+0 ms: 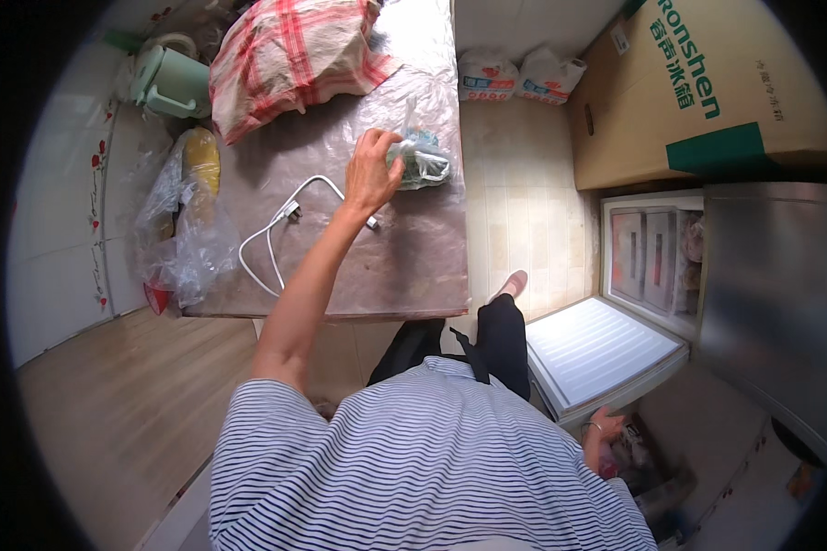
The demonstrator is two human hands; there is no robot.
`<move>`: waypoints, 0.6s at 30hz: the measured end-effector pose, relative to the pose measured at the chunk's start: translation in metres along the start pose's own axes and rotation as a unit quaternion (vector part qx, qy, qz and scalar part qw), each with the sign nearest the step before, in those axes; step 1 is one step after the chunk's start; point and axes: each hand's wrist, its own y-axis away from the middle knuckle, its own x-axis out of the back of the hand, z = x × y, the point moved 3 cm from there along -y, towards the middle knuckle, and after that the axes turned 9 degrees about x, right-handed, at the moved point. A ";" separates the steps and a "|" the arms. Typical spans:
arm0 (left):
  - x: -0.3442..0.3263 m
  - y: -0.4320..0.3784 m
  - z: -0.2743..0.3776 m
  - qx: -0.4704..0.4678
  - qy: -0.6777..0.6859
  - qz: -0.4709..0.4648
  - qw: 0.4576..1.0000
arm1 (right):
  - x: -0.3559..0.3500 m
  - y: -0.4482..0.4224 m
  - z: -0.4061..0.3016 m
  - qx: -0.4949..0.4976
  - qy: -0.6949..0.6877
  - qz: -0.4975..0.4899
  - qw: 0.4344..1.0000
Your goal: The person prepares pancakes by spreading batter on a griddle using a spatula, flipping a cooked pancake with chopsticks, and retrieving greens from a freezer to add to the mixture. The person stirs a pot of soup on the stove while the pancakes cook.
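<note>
My left hand (374,169) reaches over the table and holds the left side of a clear plastic bag (424,165) with something green inside. Below that hand a white power cord (270,237) with a plug lies in loops on the plastic-covered table (413,262). My right hand (608,423) is low at the right, its fingers against the outer side of an open refrigerator door (603,355) with a ribbed white inner face. Frosty drawers (644,258) show in the open compartment.
A red-checked cloth (296,62) covers something on the table, near a pale green pitcher (172,81) and plastic bags (207,241) at the left edge. A large cardboard refrigerator box (634,131) stands at the right. Two filled plastic bags (489,77) sit on the floor by the wall.
</note>
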 end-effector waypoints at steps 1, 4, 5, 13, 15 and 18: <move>-0.004 -0.001 -0.012 0.034 -0.027 -0.048 0.998 | -0.002 0.007 0.005 -0.022 0.011 -0.004 1.000; -0.017 0.001 -0.028 0.052 -0.041 -0.080 0.995 | -0.006 0.020 -0.016 0.101 -0.008 0.048 0.994; -0.018 0.004 -0.033 0.066 -0.066 -0.097 0.991 | -0.008 0.017 -0.038 0.187 -0.053 0.056 0.979; -0.012 0.032 -0.018 0.123 0.139 -0.072 0.980 | 0.114 0.077 -0.390 0.585 -0.465 -0.045 0.663; -0.005 0.044 -0.008 0.142 0.174 -0.073 0.972 | 0.153 0.111 -0.455 0.648 -0.501 -0.069 0.570; -0.002 0.067 -0.010 0.139 0.213 -0.072 0.964 | 0.182 0.162 -0.513 0.723 -0.468 -0.165 0.480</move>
